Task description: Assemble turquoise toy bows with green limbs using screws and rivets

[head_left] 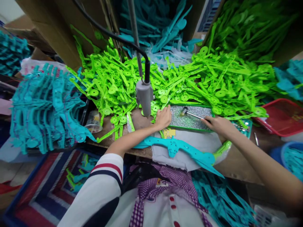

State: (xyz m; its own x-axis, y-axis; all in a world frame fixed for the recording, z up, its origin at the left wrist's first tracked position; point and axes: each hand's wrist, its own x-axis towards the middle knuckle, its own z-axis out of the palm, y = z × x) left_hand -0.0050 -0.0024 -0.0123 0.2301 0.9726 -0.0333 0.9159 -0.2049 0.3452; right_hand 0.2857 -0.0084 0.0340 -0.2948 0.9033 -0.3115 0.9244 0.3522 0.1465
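The right hand (212, 123) clasps a dark-headed, metal-shafted tool (194, 115), pointing left along the rectangular green-rimmed tray (191, 128); the left hand (163, 118), grip unclear, is at the tray's left end.

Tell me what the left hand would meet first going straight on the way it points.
The left hand would probably meet the lime-green plastic parts heaped beyond its fingertips; depth is unclear, so they may already touch.

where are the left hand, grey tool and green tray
Left hand (163, 118): head view, back of the hand
Grey tool (145, 96): head view, middle of its body
Green tray (190, 128): head view, near rim
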